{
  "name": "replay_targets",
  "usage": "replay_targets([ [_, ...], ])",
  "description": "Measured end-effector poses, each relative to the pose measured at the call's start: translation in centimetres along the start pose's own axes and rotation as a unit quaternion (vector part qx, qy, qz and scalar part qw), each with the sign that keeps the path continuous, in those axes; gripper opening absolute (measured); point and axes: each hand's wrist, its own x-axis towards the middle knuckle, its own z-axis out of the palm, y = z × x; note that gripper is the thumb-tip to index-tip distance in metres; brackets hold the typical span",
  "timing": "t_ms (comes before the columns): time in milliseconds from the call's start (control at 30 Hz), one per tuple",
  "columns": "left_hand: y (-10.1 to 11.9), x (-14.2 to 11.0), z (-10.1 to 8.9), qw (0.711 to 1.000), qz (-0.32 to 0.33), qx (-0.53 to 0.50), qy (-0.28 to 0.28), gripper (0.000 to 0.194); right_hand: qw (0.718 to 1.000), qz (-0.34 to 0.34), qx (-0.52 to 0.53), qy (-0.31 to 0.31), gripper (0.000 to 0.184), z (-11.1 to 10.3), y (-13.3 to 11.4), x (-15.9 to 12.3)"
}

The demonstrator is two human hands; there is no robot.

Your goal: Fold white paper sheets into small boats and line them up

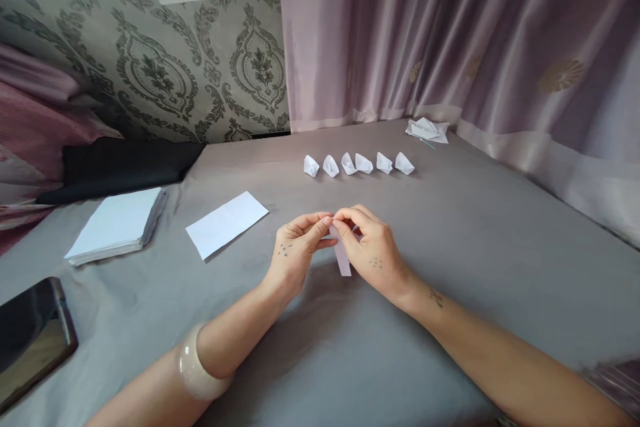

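Observation:
A narrow folded strip of white paper (342,257) hangs down between my hands, over the grey cloth. My left hand (303,240) pinches its upper end from the left, thumb against forefinger. From the right, my right hand (367,240) grips the same end, fingertips meeting those of the left. The fingers hide the top of the strip. Beyond the hands stands a row of several small folded paper boats (364,163). To the left of my left hand lies a flat white paper sheet (227,223).
A thick stack of white paper (117,223) lies at the left, with a dark phone (35,340) nearer me. Black cloth (125,167) lies behind the stack. Crumpled white papers (427,129) rest at the back right by the pink curtain (370,47).

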Motion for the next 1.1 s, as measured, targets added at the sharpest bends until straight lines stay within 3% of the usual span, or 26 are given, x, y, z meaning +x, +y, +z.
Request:
replay_targets([
  [100, 0.0, 0.1, 0.0, 1.0, 0.009, -0.005, 0.0, 0.025, 0.998, 0.049, 0.045, 0.017, 0.008, -0.2, 0.1, 0.3],
  [200, 0.0, 0.1, 0.0, 1.0, 0.02, -0.008, 0.005, 0.024, 0.989, 0.113, 0.099, -0.004, 0.013, -0.4, 0.3, 0.7],
  [433, 0.1, 0.0, 0.0, 1.0, 0.013, 0.007, -0.023, 0.028, 0.988, 0.097, 0.12, -0.013, 0.013, -0.7, 0.4, 1.0],
  [767, 0.3, 0.0, -0.2, 0.999, -0.004, 0.041, -0.032, 0.025, 0.965, 0.188, 0.176, -0.058, 0.019, -1.4, 0.0, 1.3],
  [933, 0.3, -0.1, -0.2, 0.998, 0.003, 0.051, -0.029, 0.025, 0.974, 0.163, 0.149, -0.053, 0.018, -1.2, 0.4, 1.1],
  [1100, 0.1, 0.1, -0.3, 0.997, 0.019, 0.074, -0.014, 0.022, 0.994, 0.079, 0.069, -0.015, 0.017, -0.9, 0.2, 0.7],
])
